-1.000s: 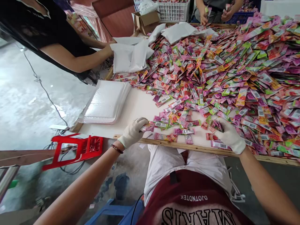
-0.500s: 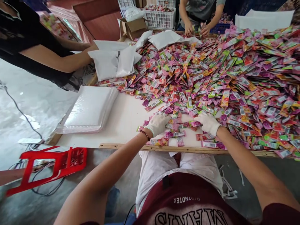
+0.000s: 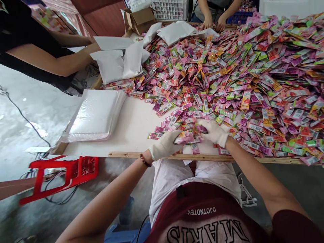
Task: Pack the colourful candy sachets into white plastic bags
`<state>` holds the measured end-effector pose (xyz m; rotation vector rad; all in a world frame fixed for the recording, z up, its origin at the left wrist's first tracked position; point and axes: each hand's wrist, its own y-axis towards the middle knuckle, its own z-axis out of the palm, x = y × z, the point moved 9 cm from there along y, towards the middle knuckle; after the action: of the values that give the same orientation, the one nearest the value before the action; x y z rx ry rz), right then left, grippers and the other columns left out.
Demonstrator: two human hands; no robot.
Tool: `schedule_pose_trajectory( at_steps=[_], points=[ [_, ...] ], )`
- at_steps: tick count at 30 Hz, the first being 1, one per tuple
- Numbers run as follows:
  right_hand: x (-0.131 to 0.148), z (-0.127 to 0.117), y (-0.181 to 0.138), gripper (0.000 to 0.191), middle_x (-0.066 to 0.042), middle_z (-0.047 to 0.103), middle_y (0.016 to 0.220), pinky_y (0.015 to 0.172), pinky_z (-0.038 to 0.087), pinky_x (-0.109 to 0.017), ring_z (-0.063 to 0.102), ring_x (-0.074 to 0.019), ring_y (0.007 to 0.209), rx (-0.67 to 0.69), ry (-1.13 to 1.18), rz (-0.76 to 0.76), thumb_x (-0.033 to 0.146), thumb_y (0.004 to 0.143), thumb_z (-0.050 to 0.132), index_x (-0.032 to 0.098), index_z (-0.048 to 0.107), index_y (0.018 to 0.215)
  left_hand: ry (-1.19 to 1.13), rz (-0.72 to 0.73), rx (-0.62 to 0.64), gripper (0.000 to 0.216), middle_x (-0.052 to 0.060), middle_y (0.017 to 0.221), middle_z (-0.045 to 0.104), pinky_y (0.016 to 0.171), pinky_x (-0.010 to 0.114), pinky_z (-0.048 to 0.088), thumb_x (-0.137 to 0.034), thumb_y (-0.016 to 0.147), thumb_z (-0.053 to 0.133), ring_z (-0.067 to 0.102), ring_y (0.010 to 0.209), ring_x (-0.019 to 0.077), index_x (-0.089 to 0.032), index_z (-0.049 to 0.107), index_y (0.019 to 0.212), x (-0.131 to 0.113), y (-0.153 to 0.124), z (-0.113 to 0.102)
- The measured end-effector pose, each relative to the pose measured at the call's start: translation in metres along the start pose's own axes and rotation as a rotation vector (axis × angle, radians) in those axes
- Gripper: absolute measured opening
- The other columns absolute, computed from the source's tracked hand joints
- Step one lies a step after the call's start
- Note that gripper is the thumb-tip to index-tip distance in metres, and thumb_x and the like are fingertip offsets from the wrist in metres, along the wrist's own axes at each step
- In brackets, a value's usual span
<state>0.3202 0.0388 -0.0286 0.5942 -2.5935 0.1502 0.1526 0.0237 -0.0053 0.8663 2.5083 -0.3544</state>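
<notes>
Small colourful snack sachets [image 3: 174, 118] lie heaped over the table in pink, purple, green and orange. My left hand [image 3: 165, 145], in a white glove, is closed around the left ends of a small bunch of sachets [image 3: 186, 137] near the front edge. From the other side my right hand [image 3: 214, 132], gloved too, grips the bunch, with a purple sachet [image 3: 201, 129] between its thumb and fingers. The hands face each other a short way apart. Parts of the bunch are hidden under the fingers.
A stack of white bubble mailers [image 3: 91, 114] lies at the left. Filled white pouches [image 3: 111, 65] rest on the heap's far left. Two other people work at the left and far sides. A cardboard box [image 3: 141, 22] stands behind; a red stool [image 3: 68, 173] is on the floor.
My right hand has moved left and my left hand slightly down and left. Loose sachets between them are now bunched together in their grasp. The view has tilted down a little.
</notes>
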Motion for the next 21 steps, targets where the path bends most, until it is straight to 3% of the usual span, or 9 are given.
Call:
schedule_pose_trajectory(
  at_steps=[3,6,8,10,12,14,18,21],
  points=[
    [-0.003,0.026,0.017,0.041,-0.015,0.066,0.121,0.094,0.044,-0.037,0.060,-0.0288,0.112,0.141,-0.143,0.084,0.019,0.078,0.063,0.015,0.063,0.118,0.124,0.005,0.086,0.035,0.012,0.107,0.070,0.086,0.034,0.052,-0.026,0.081,0.062,0.067,0.098,0.0257,-0.016,0.061,0.115,-0.020,0.018,0.028],
    [-0.013,0.028,0.016,0.033,-0.013,0.068,0.113,0.091,0.045,-0.037,0.062,-0.0288,0.105,0.172,-0.196,0.146,0.020,0.079,0.062,0.016,0.066,0.111,0.234,-0.027,0.158,0.028,0.014,0.104,0.070,0.087,0.038,0.053,-0.022,0.083,0.058,0.068,0.098,0.0280,-0.014,0.064,0.110,-0.024,0.030,0.044],
    [-0.020,0.014,0.006,0.027,-0.014,0.067,0.111,0.091,0.044,-0.037,0.060,-0.0290,0.105,0.108,-0.191,0.165,0.023,0.079,0.063,0.015,0.067,0.104,0.216,-0.003,0.144,0.025,0.014,0.105,0.070,0.086,0.038,0.053,-0.024,0.083,0.059,0.068,0.098,0.0282,-0.014,0.066,0.106,-0.022,0.032,0.037],
    [-0.027,-0.003,-0.010,0.023,-0.013,0.066,0.107,0.087,0.045,-0.036,0.060,-0.0282,0.101,0.019,-0.153,0.208,0.025,0.080,0.062,0.015,0.066,0.100,0.134,0.064,0.062,0.028,0.014,0.111,0.067,0.088,0.037,0.053,-0.027,0.081,0.062,0.066,0.101,0.0273,-0.015,0.066,0.107,-0.017,0.028,0.016],
    [-0.031,-0.016,-0.027,0.023,-0.010,0.067,0.098,0.078,0.045,-0.033,0.062,-0.0258,0.091,-0.043,-0.072,0.272,0.026,0.082,0.059,0.016,0.064,0.102,0.051,0.103,-0.035,0.033,0.013,0.115,0.067,0.090,0.034,0.052,-0.027,0.081,0.062,0.065,0.103,0.0247,-0.016,0.065,0.112,-0.004,0.020,-0.011],
    [-0.029,-0.018,-0.040,0.024,-0.006,0.067,0.087,0.070,0.043,-0.030,0.062,-0.0232,0.081,-0.061,0.019,0.336,0.028,0.085,0.057,0.018,0.060,0.107,0.019,0.076,-0.049,0.033,0.009,0.105,0.070,0.088,0.032,0.052,-0.025,0.081,0.060,0.066,0.096,0.0216,-0.017,0.063,0.114,0.016,0.009,-0.026],
    [-0.002,0.007,-0.041,0.027,-0.007,0.070,0.091,0.069,0.044,-0.029,0.066,-0.0230,0.083,0.019,0.048,0.388,0.036,0.089,0.056,0.019,0.056,0.109,0.054,-0.016,0.132,0.030,0.004,0.093,0.072,0.082,0.029,0.051,-0.023,0.077,0.060,0.067,0.088,0.0203,-0.020,0.066,0.106,0.048,-0.008,-0.014],
    [0.018,0.032,-0.030,0.046,-0.013,0.072,0.101,0.074,0.046,-0.033,0.068,-0.0291,0.091,0.133,-0.096,0.399,0.050,0.086,0.061,0.016,0.054,0.117,0.084,-0.058,0.188,0.028,0.007,0.097,0.072,0.083,0.031,0.051,-0.024,0.074,0.063,0.068,0.092,0.0234,-0.019,0.067,0.102,0.051,-0.014,0.001]
  ],
)
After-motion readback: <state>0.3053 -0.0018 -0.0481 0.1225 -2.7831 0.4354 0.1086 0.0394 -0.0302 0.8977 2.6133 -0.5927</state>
